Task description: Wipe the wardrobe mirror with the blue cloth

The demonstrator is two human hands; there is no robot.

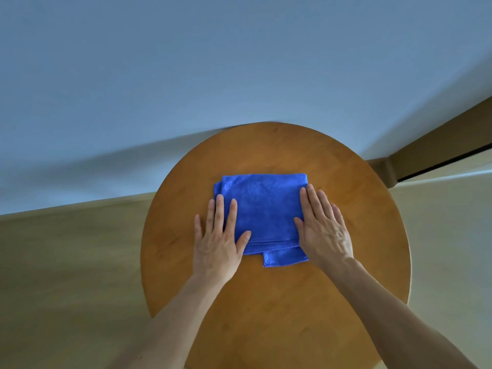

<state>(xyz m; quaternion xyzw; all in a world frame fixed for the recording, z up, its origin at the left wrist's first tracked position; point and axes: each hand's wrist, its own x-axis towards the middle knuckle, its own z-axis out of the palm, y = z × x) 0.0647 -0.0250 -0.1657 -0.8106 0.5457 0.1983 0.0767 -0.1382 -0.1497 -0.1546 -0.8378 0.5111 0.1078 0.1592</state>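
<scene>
Blue cloth (262, 209) lies folded into a rough square near the middle of a round wooden counter (266, 328), with one loose hemmed corner sticking out from under the fold at the near edge. Left hand (217, 243) lies flat with its fingers straight and a little spread. The thumb and inner fingers rest on the cloth's left margin, and the outer fingers and palm are on bare wood. Right hand (323, 230) is also flat, fingers straight and close together, resting along the cloth's right margin with the thumb on the fabric. Neither hand is curled round or pinching the cloth; both only rest or press on it. No mirror or wardrobe shows in this view, only a pale blue-grey wall (239, 62) behind the counter and wooden floor (66, 262) to the left. Judgement: this reads as the very start of the task, with the cloth steadied or smoothed on the counter, not yet picked up, and no wiping begun. The next move calls for one hand to close on the cloth, probably gathering the folded stack so the loose corner does not trail, then lifting it clear and turning toward the mirror, wherever that stands. A grip on only the top layer would likely let the fold fall open.
</scene>
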